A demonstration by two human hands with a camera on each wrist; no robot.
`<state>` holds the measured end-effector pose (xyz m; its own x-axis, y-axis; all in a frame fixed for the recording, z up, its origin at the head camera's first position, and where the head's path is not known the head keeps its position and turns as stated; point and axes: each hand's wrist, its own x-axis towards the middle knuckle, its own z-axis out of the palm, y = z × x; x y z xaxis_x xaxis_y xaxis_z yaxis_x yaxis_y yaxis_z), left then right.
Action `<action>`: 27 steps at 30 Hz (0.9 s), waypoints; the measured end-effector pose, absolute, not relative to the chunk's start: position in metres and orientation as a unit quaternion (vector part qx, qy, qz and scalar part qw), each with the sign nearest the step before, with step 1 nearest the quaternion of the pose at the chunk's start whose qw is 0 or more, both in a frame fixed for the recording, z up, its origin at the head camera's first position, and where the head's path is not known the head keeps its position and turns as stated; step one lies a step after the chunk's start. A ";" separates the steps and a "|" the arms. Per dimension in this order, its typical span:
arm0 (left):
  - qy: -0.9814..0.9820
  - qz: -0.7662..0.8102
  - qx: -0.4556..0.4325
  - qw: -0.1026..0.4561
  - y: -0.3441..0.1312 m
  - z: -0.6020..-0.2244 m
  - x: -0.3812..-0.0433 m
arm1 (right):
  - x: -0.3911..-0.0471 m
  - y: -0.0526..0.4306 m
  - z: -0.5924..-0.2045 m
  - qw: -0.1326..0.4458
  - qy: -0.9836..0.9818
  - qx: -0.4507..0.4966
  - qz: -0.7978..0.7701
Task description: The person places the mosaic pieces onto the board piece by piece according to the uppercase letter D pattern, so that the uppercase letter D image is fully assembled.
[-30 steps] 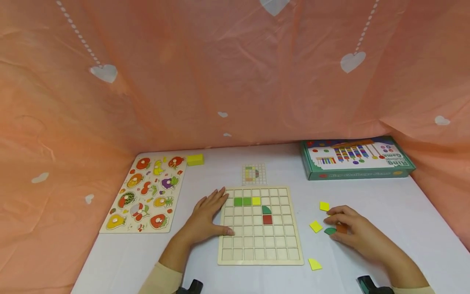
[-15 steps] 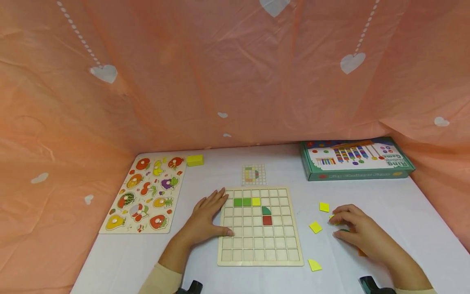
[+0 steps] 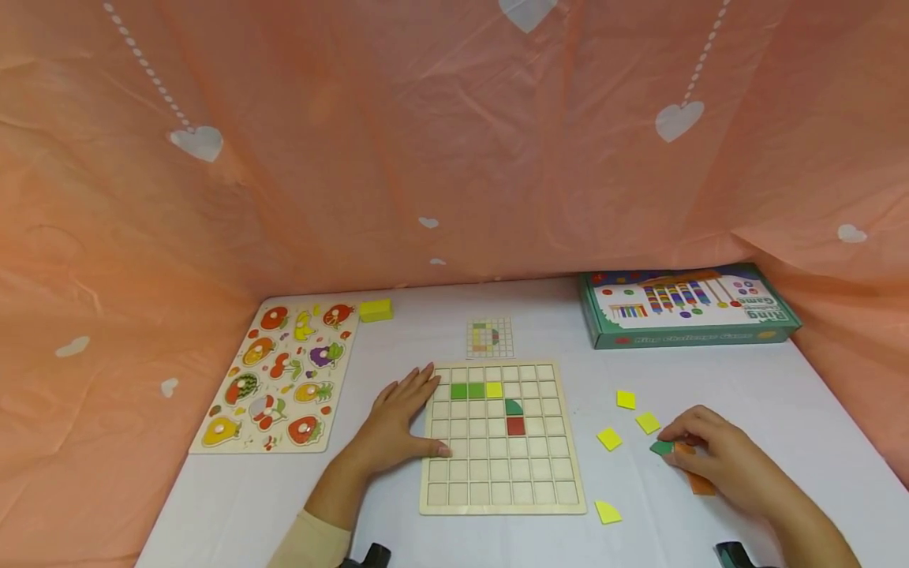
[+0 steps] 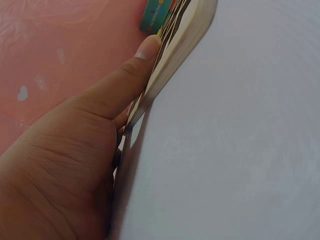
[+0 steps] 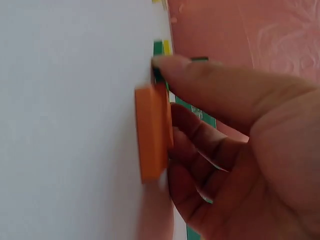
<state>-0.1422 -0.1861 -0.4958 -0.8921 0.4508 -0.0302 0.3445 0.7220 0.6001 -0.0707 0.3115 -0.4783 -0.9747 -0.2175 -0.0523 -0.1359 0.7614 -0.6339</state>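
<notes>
A wooden grid board (image 3: 502, 507) lies flat, holding two light green squares (image 3: 467, 390), a yellow square (image 3: 493, 390), a dark green quarter-round tile (image 3: 513, 407) and a red square (image 3: 514, 426). On its left edge rests my left hand (image 3: 398, 426), fingers extended, thumb over the rim; the left wrist view shows the thumb (image 4: 148, 48) on the board's edge. My right hand (image 3: 717, 454) pinches a loose green tile (image 3: 662, 447) between thumb and index finger, low over the table. Beneath that hand lie orange tiles (image 3: 700, 483), partly hidden; an orange block-shaped piece (image 5: 149, 135) appears in the right wrist view.
Several yellow tiles (image 3: 609, 439) lie between board and right hand. Behind the board is a small pattern card (image 3: 490, 338). A fruit puzzle (image 3: 273, 379) and a yellow block (image 3: 375, 310) sit at left, a green game box (image 3: 692, 312) at back right.
My right hand has shifted right and toward me with the green tile. A yellow square it covered now shows, and the orange pieces lie further right. The left hand stays put.
</notes>
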 end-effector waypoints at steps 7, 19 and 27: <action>0.924 0.305 0.218 0.072 -0.186 -0.498 -0.141 | -0.077 0.307 -0.475 0.095 0.936 -0.075 -0.330; 0.924 0.305 0.219 0.078 -0.187 -0.498 -0.142 | -0.074 0.309 -0.478 0.071 0.937 -0.059 -0.338; 0.921 0.311 0.221 0.071 -0.187 -0.499 -0.141 | -0.074 0.295 -0.473 0.022 0.940 -0.084 -0.330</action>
<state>-0.1409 -0.1869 -0.4990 -0.8920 0.4521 0.0073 0.3639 0.7082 0.6050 -0.0739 0.2949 -0.4726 -0.9849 -0.1724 0.0147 -0.1436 0.7675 -0.6247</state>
